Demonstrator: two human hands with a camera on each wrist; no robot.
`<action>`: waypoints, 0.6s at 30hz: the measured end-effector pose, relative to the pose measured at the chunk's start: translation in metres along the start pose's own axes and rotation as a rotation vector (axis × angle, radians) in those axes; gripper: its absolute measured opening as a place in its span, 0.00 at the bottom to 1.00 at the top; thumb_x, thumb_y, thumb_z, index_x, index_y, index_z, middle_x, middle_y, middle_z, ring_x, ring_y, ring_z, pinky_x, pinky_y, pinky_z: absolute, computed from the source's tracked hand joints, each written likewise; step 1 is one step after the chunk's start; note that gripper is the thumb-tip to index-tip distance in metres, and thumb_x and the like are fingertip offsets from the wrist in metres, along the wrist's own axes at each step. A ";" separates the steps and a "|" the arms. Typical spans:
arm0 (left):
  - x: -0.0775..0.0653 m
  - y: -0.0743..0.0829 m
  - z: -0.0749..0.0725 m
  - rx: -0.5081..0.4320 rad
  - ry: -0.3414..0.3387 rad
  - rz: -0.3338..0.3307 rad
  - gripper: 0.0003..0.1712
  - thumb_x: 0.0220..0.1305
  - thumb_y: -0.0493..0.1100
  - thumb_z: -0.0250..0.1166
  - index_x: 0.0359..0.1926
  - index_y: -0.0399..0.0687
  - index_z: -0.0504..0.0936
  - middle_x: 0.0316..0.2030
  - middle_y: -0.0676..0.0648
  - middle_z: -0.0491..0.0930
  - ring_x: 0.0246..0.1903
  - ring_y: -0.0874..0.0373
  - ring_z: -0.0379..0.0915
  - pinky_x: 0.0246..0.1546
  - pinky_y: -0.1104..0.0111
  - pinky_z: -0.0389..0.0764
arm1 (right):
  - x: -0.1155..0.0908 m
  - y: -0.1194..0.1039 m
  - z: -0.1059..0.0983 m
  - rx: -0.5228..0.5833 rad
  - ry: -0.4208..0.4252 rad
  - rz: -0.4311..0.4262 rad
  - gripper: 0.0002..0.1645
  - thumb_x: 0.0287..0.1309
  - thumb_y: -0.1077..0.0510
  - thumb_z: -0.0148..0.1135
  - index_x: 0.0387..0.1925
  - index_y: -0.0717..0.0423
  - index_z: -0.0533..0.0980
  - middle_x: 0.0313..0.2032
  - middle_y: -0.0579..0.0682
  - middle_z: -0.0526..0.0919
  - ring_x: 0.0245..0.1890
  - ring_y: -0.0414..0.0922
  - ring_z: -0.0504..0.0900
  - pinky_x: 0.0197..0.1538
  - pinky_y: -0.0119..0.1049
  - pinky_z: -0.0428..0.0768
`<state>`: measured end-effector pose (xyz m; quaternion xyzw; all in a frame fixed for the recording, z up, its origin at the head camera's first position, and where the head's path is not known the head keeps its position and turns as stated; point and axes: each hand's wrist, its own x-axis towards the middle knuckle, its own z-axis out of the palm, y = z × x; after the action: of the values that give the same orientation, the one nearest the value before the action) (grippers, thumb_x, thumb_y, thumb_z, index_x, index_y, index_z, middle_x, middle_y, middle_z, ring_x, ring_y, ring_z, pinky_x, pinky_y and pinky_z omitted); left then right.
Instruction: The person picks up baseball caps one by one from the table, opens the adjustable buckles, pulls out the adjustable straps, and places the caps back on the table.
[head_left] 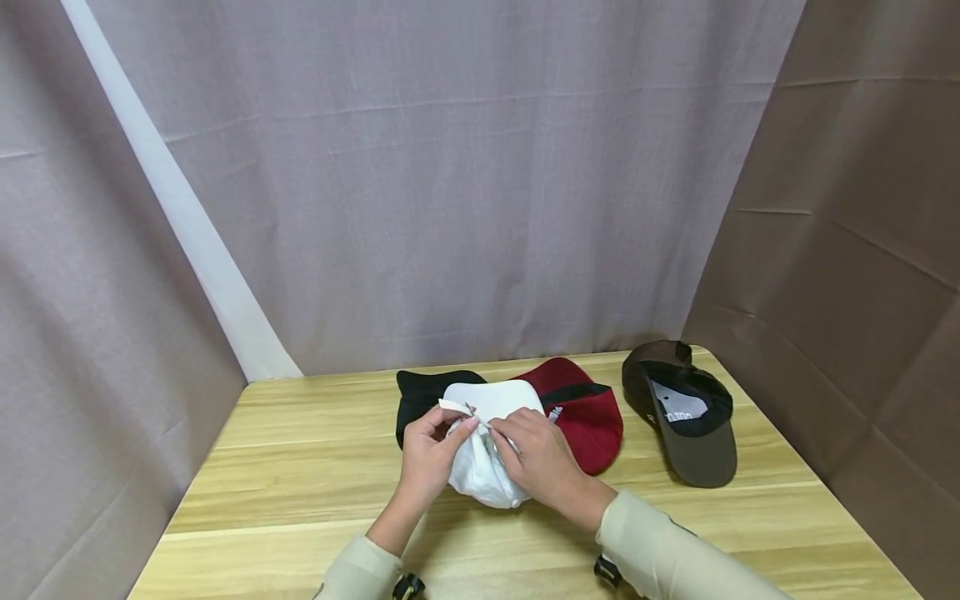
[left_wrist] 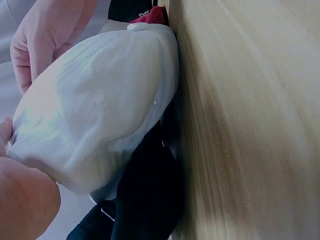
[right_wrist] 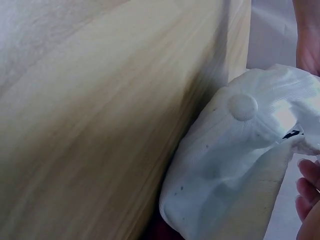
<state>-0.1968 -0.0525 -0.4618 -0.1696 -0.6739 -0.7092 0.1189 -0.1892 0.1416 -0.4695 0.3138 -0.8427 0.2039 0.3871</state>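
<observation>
A white baseball cap (head_left: pixel 486 477) is held between both hands near the middle of the table. Its brim points toward the back, and its rounded crown faces me. My left hand (head_left: pixel 427 457) pinches a white strap at the cap's left edge between thumb and fingers. From the other side, my right hand (head_left: pixel 542 457) pinches the same back opening, close to the left fingertips. The left wrist view shows the cap's ribbed crown (left_wrist: pixel 100 95); a round top button (right_wrist: pixel 243 107) appears in the right wrist view. The strap's fastening is too small to make out.
Behind the white cap, a black cap (head_left: pixel 414 398) lies to the left and a dark red cap (head_left: pixel 596 429) to the right. Farther right, a brown cap (head_left: pixel 705 457) rests with its inside showing. The wooden table (head_left: pixel 300 475) meets grey curtains (head_left: pixel 450 208) behind.
</observation>
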 end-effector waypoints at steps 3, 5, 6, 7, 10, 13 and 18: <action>0.000 0.000 -0.001 0.002 -0.001 -0.009 0.05 0.66 0.34 0.74 0.41 0.36 0.90 0.44 0.34 0.89 0.42 0.66 0.84 0.44 0.77 0.83 | 0.000 -0.001 0.001 0.003 0.015 -0.007 0.08 0.58 0.60 0.75 0.40 0.54 0.89 0.30 0.45 0.90 0.35 0.42 0.85 0.43 0.38 0.83; 0.000 0.000 -0.001 0.004 -0.002 -0.010 0.05 0.66 0.34 0.74 0.41 0.36 0.90 0.45 0.34 0.89 0.42 0.66 0.84 0.44 0.77 0.83 | 0.001 -0.001 0.001 0.007 0.026 -0.008 0.08 0.57 0.61 0.75 0.40 0.54 0.89 0.30 0.45 0.90 0.35 0.42 0.85 0.43 0.38 0.83; -0.001 0.000 -0.001 0.003 -0.004 -0.012 0.05 0.66 0.34 0.74 0.41 0.36 0.90 0.44 0.34 0.89 0.42 0.66 0.84 0.44 0.77 0.83 | 0.001 -0.002 0.001 0.011 0.030 -0.007 0.08 0.57 0.60 0.76 0.40 0.55 0.89 0.30 0.45 0.90 0.35 0.42 0.85 0.43 0.38 0.83; -0.001 0.000 -0.001 0.004 -0.004 -0.010 0.05 0.66 0.34 0.74 0.41 0.36 0.90 0.44 0.34 0.89 0.42 0.66 0.84 0.44 0.77 0.83 | 0.002 -0.002 0.001 0.014 0.031 -0.005 0.09 0.57 0.60 0.75 0.41 0.55 0.89 0.30 0.45 0.90 0.35 0.42 0.85 0.43 0.38 0.83; -0.001 0.000 0.000 0.002 -0.006 -0.007 0.04 0.66 0.34 0.74 0.40 0.36 0.90 0.44 0.34 0.89 0.42 0.66 0.84 0.43 0.77 0.83 | 0.005 -0.005 0.001 0.027 0.032 0.009 0.09 0.60 0.59 0.73 0.43 0.55 0.88 0.31 0.45 0.90 0.37 0.42 0.86 0.45 0.39 0.84; 0.000 0.000 0.001 0.002 -0.010 -0.002 0.04 0.66 0.34 0.74 0.40 0.36 0.90 0.43 0.35 0.89 0.42 0.66 0.84 0.44 0.76 0.83 | 0.009 -0.007 0.000 0.035 0.036 0.017 0.10 0.62 0.59 0.72 0.44 0.55 0.88 0.32 0.45 0.90 0.38 0.43 0.86 0.46 0.39 0.84; 0.000 0.000 0.003 0.007 -0.028 -0.017 0.05 0.66 0.34 0.74 0.41 0.37 0.90 0.43 0.36 0.89 0.41 0.66 0.84 0.44 0.76 0.83 | 0.013 -0.007 0.000 0.045 0.039 0.019 0.10 0.62 0.60 0.71 0.45 0.56 0.88 0.34 0.46 0.90 0.39 0.43 0.86 0.48 0.40 0.85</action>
<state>-0.1965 -0.0494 -0.4620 -0.1733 -0.6794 -0.7054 0.1039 -0.1905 0.1315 -0.4590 0.3101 -0.8332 0.2324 0.3945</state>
